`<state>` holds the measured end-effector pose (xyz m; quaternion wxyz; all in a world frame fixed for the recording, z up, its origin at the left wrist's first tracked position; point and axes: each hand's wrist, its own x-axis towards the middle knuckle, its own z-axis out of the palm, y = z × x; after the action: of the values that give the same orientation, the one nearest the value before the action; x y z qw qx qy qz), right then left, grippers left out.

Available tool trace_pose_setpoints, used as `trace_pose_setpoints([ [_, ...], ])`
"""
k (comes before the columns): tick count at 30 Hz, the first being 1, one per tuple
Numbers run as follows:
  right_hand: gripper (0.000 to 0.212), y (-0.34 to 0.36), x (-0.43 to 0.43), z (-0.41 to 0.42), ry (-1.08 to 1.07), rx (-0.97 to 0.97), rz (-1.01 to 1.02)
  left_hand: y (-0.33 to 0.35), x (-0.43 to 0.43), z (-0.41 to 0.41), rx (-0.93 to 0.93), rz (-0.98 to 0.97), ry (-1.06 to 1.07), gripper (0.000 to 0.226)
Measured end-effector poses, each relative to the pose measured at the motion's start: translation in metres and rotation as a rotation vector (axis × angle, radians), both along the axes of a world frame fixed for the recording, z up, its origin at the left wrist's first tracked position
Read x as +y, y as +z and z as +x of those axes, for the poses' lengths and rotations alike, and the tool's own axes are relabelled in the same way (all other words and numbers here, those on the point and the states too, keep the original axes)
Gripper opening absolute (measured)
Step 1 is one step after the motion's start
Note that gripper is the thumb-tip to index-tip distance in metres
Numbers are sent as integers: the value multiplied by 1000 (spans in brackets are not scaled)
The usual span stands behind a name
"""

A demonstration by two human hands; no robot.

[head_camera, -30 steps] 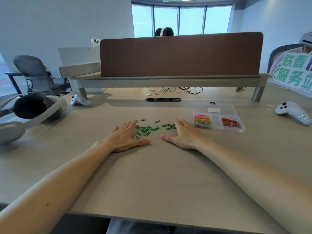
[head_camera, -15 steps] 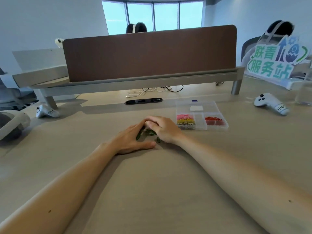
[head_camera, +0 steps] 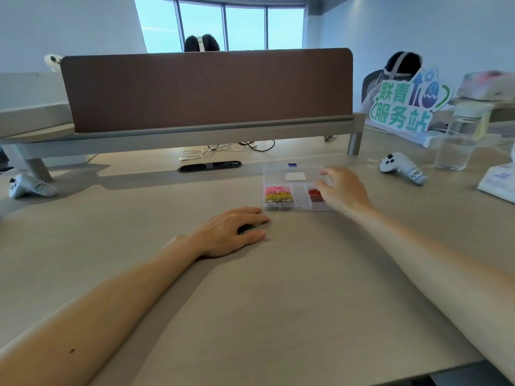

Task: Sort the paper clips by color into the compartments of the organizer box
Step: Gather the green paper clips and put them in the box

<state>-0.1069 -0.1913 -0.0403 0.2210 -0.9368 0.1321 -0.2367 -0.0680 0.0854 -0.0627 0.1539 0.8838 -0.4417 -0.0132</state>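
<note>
My left hand (head_camera: 234,231) lies palm down on the table, cupped over a pile of green paper clips (head_camera: 245,228); only a dark patch of them shows between thumb and forefinger. The clear organizer box (head_camera: 292,169) stands just beyond it to the right. Its left compartments hold pink clips (head_camera: 278,190), yellow clips (head_camera: 279,195) and silver clips (head_camera: 279,202), and a right compartment holds red clips (head_camera: 314,195). My right hand (head_camera: 341,190) hovers over the box's right side with loosely curved fingers and hides that edge. Whether it touches the box I cannot tell.
A brown divider screen (head_camera: 206,87) on a grey rail closes off the desk's far side. White controllers lie at the left (head_camera: 26,186) and right (head_camera: 401,168). A glass (head_camera: 452,153), a bottle (head_camera: 471,118) and a tissue pack (head_camera: 498,183) stand far right.
Both hands swept the scattered green clips into one pile. The right hand then left the pile and moved right to the organizer box, while the left hand stayed over the clips.
</note>
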Motion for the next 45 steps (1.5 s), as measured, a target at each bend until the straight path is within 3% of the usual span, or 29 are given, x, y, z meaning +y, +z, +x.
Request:
trace_pose_setpoints([
  [4, 57, -8, -17, -14, 19, 187, 108, 0, -18, -7, -11, -50, -107, 39],
  [7, 48, -6, -9, -15, 71, 253, 97, -1, -32, -12, -10, -81, -184, 37],
  [11, 38, -8, -1, -8, 103, 275, 58, 1, -53, -21, -9, -102, -274, 35],
  [18, 44, -8, 31, -14, 252, 253, 32, 5, -68, -30, -49, -222, -382, 28],
  [26, 33, -9, 42, -30, 402, 243, 69, 7, -58, -42, -38, -261, -312, 26],
  [31, 44, 3, 28, -40, 418, 126, 200, 16, -40, -45, 57, -552, -112, 21],
  [33, 26, 8, 18, -43, 411, 67, 158, 26, -31, -40, -24, -501, -42, 14],
  [35, 16, 12, 11, -47, 455, 154, 94, 35, -25, -38, -62, -367, -16, 17],
  [39, 24, 19, 11, -54, 536, 320, -64, 36, -22, -38, -103, -54, 31, 48],
  [45, 54, 28, 16, -57, 551, 413, -187, 40, -29, -45, -146, 96, 98, 71],
])
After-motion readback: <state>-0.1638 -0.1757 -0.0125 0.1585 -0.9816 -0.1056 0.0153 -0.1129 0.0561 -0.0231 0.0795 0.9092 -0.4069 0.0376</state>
